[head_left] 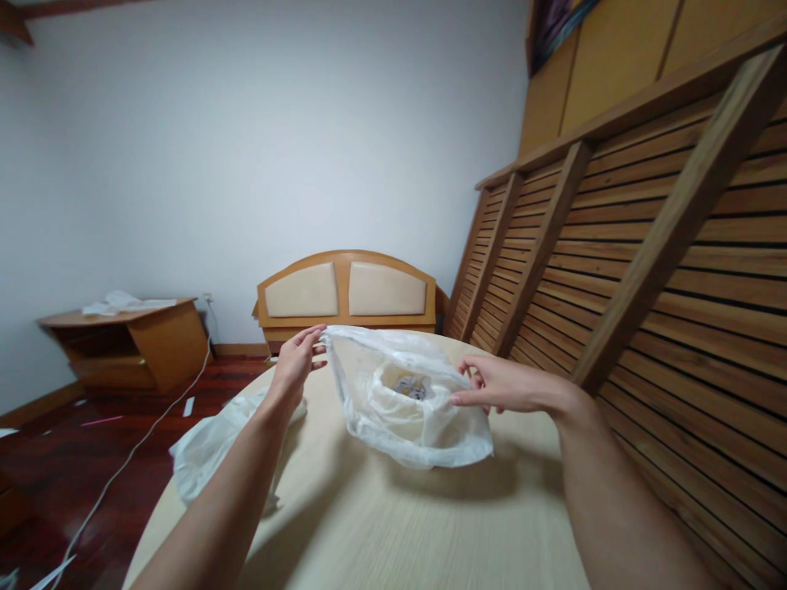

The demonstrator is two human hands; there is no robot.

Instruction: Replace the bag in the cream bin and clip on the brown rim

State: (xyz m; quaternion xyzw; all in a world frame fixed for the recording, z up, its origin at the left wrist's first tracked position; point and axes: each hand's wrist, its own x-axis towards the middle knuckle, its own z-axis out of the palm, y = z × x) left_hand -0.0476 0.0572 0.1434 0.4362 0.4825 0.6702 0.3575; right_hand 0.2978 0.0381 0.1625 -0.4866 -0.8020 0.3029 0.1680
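Observation:
A thin white plastic bag (393, 447) is spread wide over the round table, its mouth facing up. My left hand (299, 358) pinches the far left corner of the bag's rim between thumb and fingers. On the opposite side, my right hand (507, 383) has its fingers closed around the bag's right edge; some fingertips are hidden. Within the bag sits a pale round object (393, 410) with an opening, where something crumpled and greyish (413, 387) shows. What the round object is cannot be made out. Beside my left forearm lies another crumpled white plastic bag (212, 447).
The pale round table (393, 533) fills the foreground. A wooden headboard (344, 288) stands behind it. Slatted wooden panels (664, 270) lean close on the right. At left are a low cabinet (166, 348) and a cable (144, 438) across the dark floor.

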